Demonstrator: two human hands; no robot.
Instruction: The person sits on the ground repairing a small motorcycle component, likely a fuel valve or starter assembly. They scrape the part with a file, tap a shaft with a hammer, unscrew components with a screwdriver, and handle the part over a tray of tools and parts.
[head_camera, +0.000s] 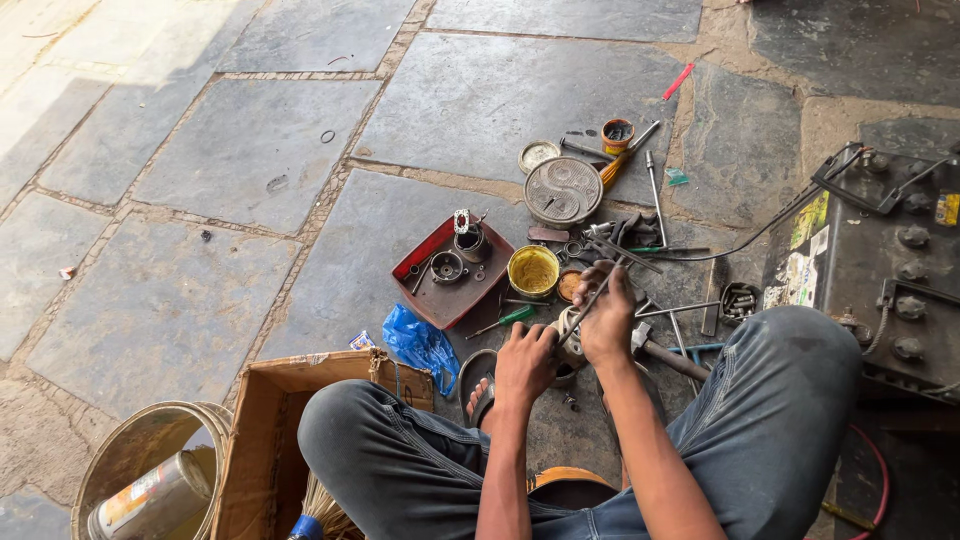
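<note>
A round metal part (568, 345) is steadied low between the knees by the left hand (523, 362), closed around its side, so that it cannot turn. A slim metal tool (592, 297) is gripped in the closed right hand (608, 318) and angled down onto the part. One red tray (450, 272) with small fittings, one yellow tin (534, 270), one round perforated cover (563, 190) and one battery (880, 270) are kept within reach on the stone floor (250, 150).

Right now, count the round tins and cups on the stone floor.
3: a yellow cup beside the red tray, a small orange tin farther off, a flat tin beside it. Others may hide among the tools.
</note>
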